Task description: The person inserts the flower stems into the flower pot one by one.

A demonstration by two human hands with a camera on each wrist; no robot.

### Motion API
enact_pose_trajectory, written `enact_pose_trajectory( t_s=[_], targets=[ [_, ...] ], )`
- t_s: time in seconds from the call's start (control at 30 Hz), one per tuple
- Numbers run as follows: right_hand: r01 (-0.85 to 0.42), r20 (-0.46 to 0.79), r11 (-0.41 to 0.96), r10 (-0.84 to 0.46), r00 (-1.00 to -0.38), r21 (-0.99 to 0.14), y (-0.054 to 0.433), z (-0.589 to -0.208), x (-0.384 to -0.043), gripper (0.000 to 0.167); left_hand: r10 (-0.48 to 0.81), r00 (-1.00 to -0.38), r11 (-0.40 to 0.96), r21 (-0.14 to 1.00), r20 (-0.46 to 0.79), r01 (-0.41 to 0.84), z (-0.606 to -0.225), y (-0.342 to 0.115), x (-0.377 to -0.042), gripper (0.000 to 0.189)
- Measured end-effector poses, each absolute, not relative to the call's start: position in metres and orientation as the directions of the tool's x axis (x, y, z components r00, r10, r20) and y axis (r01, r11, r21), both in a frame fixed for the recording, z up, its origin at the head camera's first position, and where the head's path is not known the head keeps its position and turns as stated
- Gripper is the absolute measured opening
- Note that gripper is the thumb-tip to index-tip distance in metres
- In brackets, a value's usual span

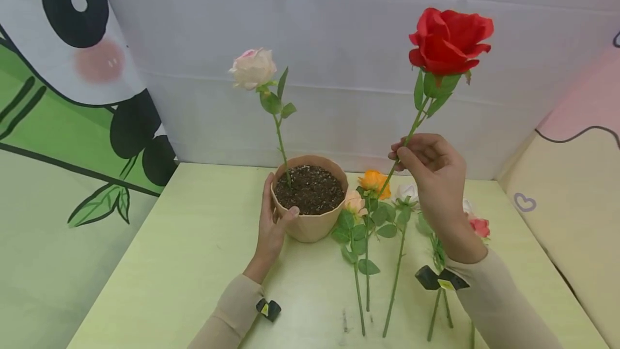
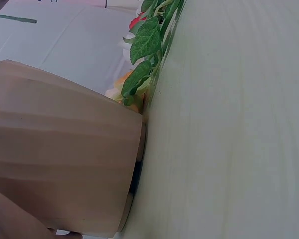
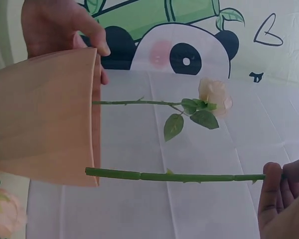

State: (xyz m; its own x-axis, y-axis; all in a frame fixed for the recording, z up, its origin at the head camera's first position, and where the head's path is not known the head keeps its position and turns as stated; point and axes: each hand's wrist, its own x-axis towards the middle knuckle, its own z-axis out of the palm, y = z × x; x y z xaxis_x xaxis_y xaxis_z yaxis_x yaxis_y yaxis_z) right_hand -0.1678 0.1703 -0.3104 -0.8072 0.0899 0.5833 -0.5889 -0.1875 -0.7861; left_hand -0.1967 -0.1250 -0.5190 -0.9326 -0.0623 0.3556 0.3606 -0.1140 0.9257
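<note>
The top-heavy, green-stemmed red rose [image 1: 448, 42] the right hand [image 1: 438, 187] pinches could swivel; the left hand [image 1: 272, 230] grips a round tan pot [image 1: 315, 228].

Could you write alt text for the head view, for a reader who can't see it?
A person's right hand holds up a red rose by its stem, while the left hand grips a pot of dark soil with one pale rose standing in it. More flowers lie on the table, right of the pot.
</note>
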Motion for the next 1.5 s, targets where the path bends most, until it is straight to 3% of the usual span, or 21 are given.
enact_pose_trajectory(
  t_s=[0.17, 0.33, 0.7, 0.93, 1.17, 1.4, 1.5],
  targets=[
    [-0.593, 0.587, -0.203, 0.095, -0.804, -0.779, 0.151, -0.297, -0.185, 0.02, -0.058, -0.933, -0.132, 0.923, 0.356, 0.361, -0.559, -0.132, -0.223, 0.103],
    [-0.603, 0.603, -0.219, 0.072, -0.794, -0.767, 0.128, -0.289, -0.203, 0.021, -0.054, -0.934, -0.125, 0.926, 0.353, 0.357, -0.577, -0.136, -0.235, 0.103],
    [-0.675, 0.675, -0.141, 0.054, -0.736, -0.724, 0.081, -0.307, -0.24, 0.015, -0.068, -0.934, -0.121, 0.926, 0.351, 0.357, -0.57, -0.135, -0.229, 0.103],
    [-0.671, 0.668, -0.155, 0.078, -0.74, -0.725, 0.06, -0.319, -0.254, 0.012, -0.065, -0.913, -0.111, 0.907, 0.402, 0.407, -0.52, -0.124, -0.197, 0.099],
    [-0.66, 0.657, -0.121, 0.063, -0.751, -0.742, 0.044, -0.334, -0.262, 0.008, -0.065, -0.913, -0.114, 0.906, 0.402, 0.407, -0.508, -0.121, -0.191, 0.098],
    [-0.652, 0.652, -0.061, 0.019, -0.758, -0.756, 0.042, -0.348, -0.263, 0.01, -0.049, -0.923, -0.137, 0.913, 0.382, 0.385, -0.561, -0.132, -0.224, 0.103],
    [-0.635, 0.636, -0.038, -0.026, -0.772, -0.772, 0.044, -0.352, -0.262, 0.014, -0.043, -0.925, -0.129, 0.916, 0.376, 0.379, -0.566, -0.135, -0.226, 0.105]
  ],
)
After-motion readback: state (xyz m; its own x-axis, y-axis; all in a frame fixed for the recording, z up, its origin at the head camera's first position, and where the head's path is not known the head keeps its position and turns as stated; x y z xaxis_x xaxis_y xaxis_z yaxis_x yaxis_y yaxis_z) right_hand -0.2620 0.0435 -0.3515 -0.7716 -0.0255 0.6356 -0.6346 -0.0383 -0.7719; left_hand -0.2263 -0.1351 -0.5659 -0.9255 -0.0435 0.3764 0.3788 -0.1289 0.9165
